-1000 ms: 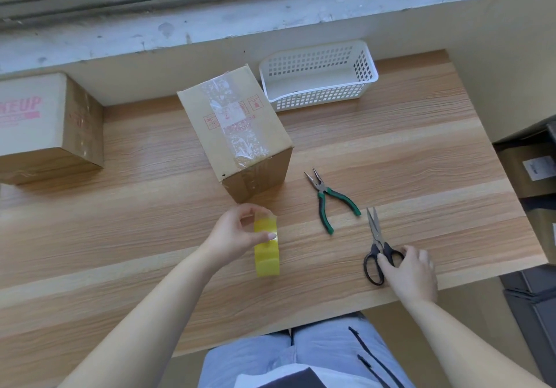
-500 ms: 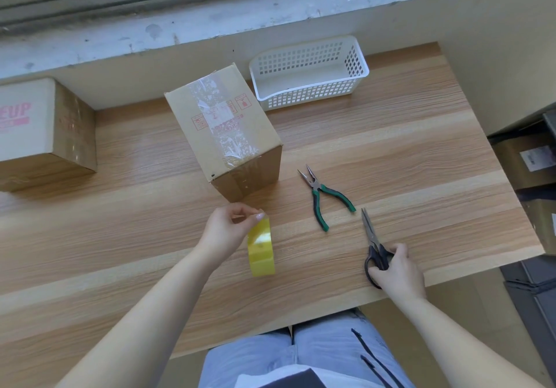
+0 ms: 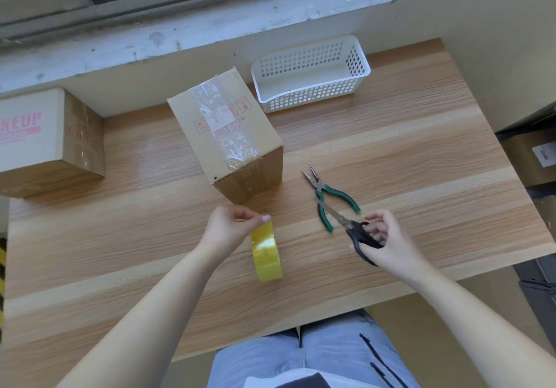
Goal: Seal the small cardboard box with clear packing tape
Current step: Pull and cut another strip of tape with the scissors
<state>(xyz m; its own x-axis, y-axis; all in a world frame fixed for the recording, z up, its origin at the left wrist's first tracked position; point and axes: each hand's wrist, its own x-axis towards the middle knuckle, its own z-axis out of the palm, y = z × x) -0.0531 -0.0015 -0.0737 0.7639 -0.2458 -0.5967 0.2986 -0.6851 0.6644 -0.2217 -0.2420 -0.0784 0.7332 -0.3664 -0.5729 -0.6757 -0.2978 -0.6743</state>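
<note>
So the left hand (image 3: pixel 231 228) is pinching the top of the tape roll (image 3: pixel 266 250), the right hand (image 3: pixel 388 240) is gripping the scissors (image 3: pixel 358 234) — the box (image 3: pixel 228 135) is sitting at 12 o'clock off the nearer left hand, long axis running 11-to-5.

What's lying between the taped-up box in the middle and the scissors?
The green-handled pliers lie between the box and the scissors, which the right hand holds. The head view shows it.

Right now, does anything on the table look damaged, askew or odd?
The small cardboard box sits skewed to the table edges, and the clear tape across its top is wrinkled and bubbly. Nothing is spilled.
</note>
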